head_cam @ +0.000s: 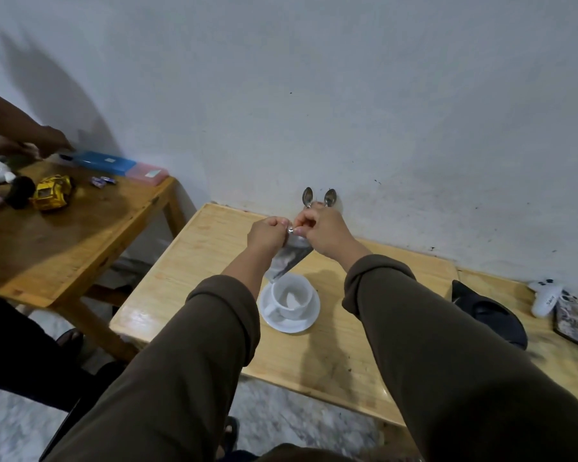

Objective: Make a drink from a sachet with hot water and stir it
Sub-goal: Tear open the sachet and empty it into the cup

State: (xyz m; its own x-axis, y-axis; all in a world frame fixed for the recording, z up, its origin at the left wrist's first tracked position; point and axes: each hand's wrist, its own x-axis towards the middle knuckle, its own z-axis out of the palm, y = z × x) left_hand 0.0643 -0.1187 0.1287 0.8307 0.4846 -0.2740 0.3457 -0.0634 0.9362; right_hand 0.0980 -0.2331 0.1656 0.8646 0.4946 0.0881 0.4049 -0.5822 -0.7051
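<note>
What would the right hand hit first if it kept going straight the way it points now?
Probably the left hand: the right hand points across at it, both pinching the sachet top above the cup. Depth is hard to judge.

The cup (292,296) stands on a saucer (289,320) on the table (194,261). Two spoons (318,197) stand at its 12 o'clock; a controller (545,296) lies at 3.

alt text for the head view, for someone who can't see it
Both hands, left hand and right hand, pinch the top of a silvery sachet above an empty white cup on a saucer on a wooden table. Two spoons poke up behind the right hand.
</note>
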